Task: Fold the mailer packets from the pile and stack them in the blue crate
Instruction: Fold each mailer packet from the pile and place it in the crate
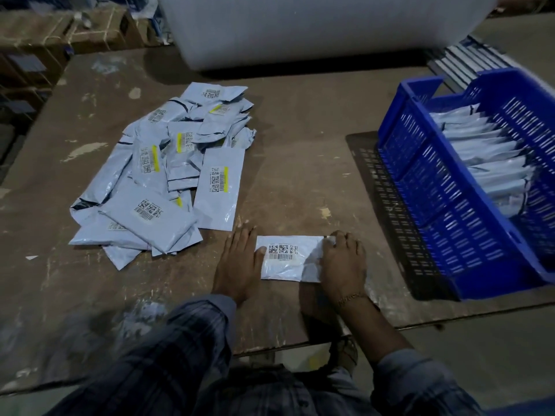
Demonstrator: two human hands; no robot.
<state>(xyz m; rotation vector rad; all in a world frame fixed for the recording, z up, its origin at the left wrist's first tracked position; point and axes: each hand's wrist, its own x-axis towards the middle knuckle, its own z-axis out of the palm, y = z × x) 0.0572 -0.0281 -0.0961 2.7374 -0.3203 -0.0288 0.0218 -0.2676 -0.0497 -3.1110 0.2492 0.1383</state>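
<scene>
Blue crate (444, 211) right, pile (168, 172) left; hands: left (237, 265) flat, right (342, 262) pinching packet (288, 259).

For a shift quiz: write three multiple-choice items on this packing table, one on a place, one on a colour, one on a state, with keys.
1. Where does the pile of unfolded packets lie?
A. Left of the hands
B. Inside the crate
C. On the floor

2. What colour is the crate?
A. Red
B. Blue
C. Green

3. What is the left hand doing?
A. Hanging off the table
B. Lifting a packet into the crate
C. Lying flat, thumb on the packet being folded

Key:
1 A, the pile sits on the table left of both hands.
2 B, its slatted walls are blue.
3 C, its fingers are straight while the right hand works the packet's other end.
</scene>
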